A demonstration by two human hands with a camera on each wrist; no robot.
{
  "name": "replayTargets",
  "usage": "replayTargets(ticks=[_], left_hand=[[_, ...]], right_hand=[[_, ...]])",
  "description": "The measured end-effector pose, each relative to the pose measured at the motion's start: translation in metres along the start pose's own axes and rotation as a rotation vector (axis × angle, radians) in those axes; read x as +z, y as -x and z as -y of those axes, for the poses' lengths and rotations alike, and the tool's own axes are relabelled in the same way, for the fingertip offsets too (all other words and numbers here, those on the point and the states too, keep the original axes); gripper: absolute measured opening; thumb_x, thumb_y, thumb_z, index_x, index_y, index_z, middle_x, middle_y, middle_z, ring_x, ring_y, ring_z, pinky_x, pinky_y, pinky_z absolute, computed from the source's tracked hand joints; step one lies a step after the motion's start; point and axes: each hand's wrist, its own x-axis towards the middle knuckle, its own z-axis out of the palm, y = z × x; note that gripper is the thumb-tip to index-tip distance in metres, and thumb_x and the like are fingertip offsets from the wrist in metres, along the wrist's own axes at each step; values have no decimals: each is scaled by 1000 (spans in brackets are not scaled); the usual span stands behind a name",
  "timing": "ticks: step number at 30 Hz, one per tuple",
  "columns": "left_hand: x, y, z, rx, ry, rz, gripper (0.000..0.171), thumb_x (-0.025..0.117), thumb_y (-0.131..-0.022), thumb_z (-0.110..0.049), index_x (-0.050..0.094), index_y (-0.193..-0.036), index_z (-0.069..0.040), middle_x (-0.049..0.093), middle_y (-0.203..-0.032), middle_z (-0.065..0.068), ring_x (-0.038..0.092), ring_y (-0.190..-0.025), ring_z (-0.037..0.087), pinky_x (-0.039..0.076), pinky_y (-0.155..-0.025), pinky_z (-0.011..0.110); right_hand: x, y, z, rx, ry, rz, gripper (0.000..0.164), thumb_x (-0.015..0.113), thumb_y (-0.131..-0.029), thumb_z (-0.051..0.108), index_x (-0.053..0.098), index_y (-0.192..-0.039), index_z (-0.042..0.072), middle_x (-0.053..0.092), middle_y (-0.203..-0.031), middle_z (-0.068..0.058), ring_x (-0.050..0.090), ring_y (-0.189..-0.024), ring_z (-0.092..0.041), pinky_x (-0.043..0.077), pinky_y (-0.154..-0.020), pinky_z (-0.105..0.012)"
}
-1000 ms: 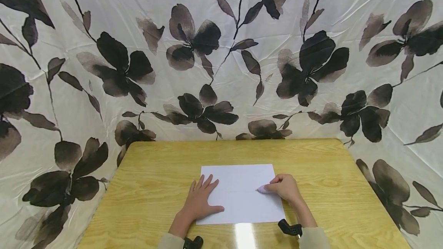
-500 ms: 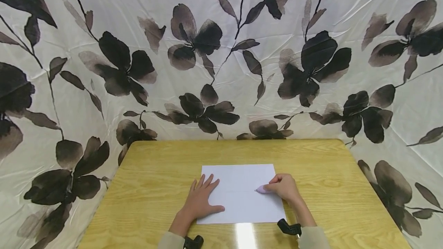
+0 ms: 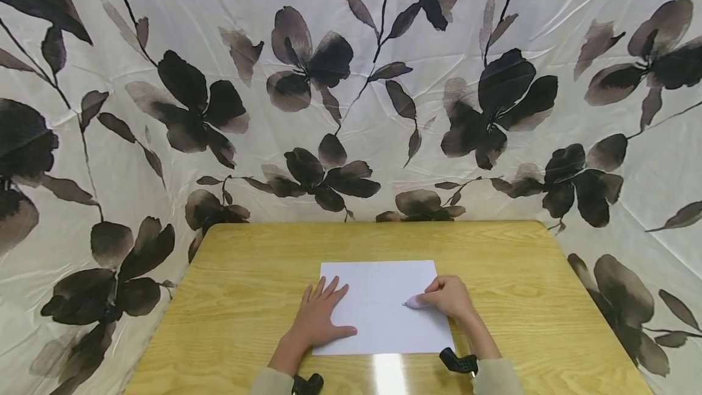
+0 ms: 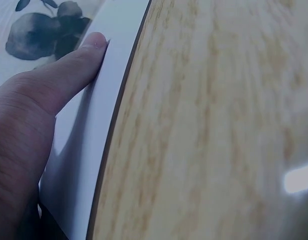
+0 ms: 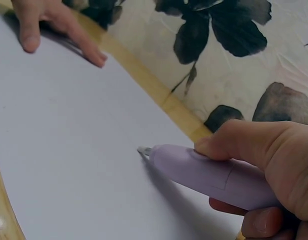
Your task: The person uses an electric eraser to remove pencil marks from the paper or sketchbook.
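Note:
A white sheet of paper [image 3: 378, 328] lies on the wooden table. My left hand [image 3: 319, 320] rests flat on its left part, fingers spread and thumb pointing right; the left wrist view shows the thumb [image 4: 73, 70] along the paper's near edge. On the right side, my right hand [image 3: 452, 297] grips a lilac electric eraser [image 5: 204, 175], its body tilted and its tip pointing left. The small pale tip [image 5: 141, 149] sits in a metal holder right at the paper's surface. One finger lies along the top of the eraser's body.
The yellow wood-grain table [image 3: 263, 249] extends around the paper on all sides. Behind it and at both sides hangs a white cloth [image 3: 406, 157] with dark flowers. Black wrist mounts [image 3: 459, 361] sit at the sleeves.
The eraser's tip has shifted slightly left and toward the near side with my right hand. My left hand keeps its place on the paper.

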Motion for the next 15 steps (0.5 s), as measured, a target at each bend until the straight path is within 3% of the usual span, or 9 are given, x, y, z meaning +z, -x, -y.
replayTargets(ticks=[15], left_hand=[[3,-1,2,-7,3,13,100,55,-72,-82,37,-151,-23,22,-159,6,9,-146,35,6,-112,61]], right_hand=[[4,2,0,-5,13,-17,30,92,-62,21,66,-65,8,61,-72,-5,54,-69,-20,42,-54,-30]])
